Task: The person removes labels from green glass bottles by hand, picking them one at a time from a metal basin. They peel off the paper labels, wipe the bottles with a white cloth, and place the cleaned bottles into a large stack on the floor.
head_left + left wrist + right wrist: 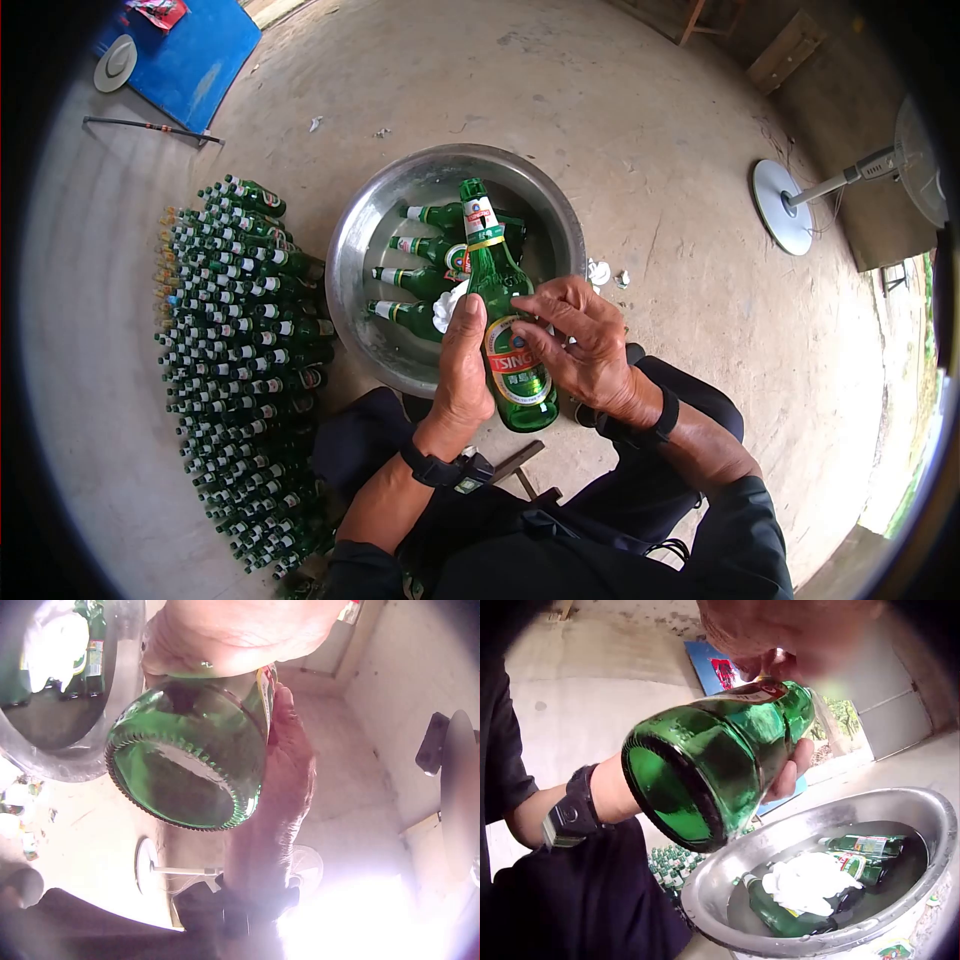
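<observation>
A green glass beer bottle (518, 390) with a red and white label is held tilted over the near side of the metal basin (345, 270). My left hand (463, 365) grips it along its side, thumb on the near face and fingers behind the glass. Against the upper part of the label, the thumb and fingertips of my right hand (590, 345) touch the bottle, a little apart from one another. Several green bottles (425, 278) lie in water in the basin, and a wadded white cloth (806, 883) rests over them.
Many upright green bottles (245, 350) stand packed on the floor left of the basin. White scraps (600, 273) lie to its right. A standing fan (785, 205) is farther right, and a blue board (200, 60) with a hat (116, 63) beside it is at far left.
</observation>
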The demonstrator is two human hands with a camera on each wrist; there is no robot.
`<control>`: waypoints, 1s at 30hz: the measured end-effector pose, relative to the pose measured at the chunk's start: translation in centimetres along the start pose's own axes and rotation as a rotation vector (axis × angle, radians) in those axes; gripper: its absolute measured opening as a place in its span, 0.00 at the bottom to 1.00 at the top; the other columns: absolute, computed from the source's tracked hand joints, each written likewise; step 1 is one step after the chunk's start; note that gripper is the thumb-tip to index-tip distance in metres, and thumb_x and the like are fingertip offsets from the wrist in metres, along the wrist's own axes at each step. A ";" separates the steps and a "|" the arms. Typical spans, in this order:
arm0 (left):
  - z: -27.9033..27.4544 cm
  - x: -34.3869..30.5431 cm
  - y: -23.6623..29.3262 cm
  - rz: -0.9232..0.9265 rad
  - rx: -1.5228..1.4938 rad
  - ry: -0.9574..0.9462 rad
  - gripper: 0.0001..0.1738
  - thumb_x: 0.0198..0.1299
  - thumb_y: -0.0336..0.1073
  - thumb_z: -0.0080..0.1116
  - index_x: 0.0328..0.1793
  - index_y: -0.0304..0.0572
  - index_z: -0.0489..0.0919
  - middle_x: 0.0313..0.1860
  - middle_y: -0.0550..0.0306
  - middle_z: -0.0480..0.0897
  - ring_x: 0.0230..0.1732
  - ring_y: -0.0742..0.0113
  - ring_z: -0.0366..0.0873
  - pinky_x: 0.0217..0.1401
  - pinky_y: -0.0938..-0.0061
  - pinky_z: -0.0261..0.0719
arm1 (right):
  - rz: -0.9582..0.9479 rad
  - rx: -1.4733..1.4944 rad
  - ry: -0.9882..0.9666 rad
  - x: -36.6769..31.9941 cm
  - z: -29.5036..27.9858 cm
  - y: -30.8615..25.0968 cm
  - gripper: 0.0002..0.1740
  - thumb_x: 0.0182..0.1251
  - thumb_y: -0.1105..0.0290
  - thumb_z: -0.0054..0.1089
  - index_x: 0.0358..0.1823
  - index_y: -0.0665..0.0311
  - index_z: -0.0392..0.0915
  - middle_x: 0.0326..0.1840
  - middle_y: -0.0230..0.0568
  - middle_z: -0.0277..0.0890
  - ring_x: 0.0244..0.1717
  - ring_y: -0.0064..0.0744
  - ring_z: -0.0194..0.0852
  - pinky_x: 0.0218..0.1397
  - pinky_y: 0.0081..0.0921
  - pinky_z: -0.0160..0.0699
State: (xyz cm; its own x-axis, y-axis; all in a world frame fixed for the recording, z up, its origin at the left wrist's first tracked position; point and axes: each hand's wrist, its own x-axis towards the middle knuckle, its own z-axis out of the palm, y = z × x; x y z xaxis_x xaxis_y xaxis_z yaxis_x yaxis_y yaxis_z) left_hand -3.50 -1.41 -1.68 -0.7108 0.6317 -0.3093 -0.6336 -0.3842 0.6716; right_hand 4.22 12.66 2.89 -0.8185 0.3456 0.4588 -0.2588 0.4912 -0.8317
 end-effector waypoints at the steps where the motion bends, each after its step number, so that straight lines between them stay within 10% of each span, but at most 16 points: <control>1: 0.0 0.0 0.0 0.000 0.000 0.001 0.31 0.80 0.58 0.45 0.70 0.39 0.74 0.60 0.52 0.83 0.59 0.62 0.83 0.65 0.62 0.82 | -0.062 -0.048 -0.018 0.0 0.0 0.0 0.13 0.58 0.83 0.74 0.45 0.68 0.85 0.40 0.46 0.80 0.37 0.40 0.84 0.39 0.31 0.83; 30: 0.7 -0.2 0.7 -0.050 0.038 -0.042 0.26 0.80 0.53 0.49 0.69 0.39 0.74 0.60 0.53 0.83 0.59 0.63 0.83 0.64 0.63 0.83 | -0.226 -0.222 -0.216 0.3 -1.1 2.0 0.15 0.59 0.78 0.72 0.44 0.66 0.76 0.40 0.45 0.74 0.39 0.49 0.81 0.37 0.41 0.82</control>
State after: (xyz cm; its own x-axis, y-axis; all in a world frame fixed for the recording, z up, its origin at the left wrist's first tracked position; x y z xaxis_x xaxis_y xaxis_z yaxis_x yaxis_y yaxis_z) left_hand -3.63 -1.34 -0.71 -0.6644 0.6775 -0.3154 -0.6556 -0.3257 0.6813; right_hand 4.04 14.63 1.72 -0.8488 0.0442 0.5269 -0.3469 0.7054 -0.6181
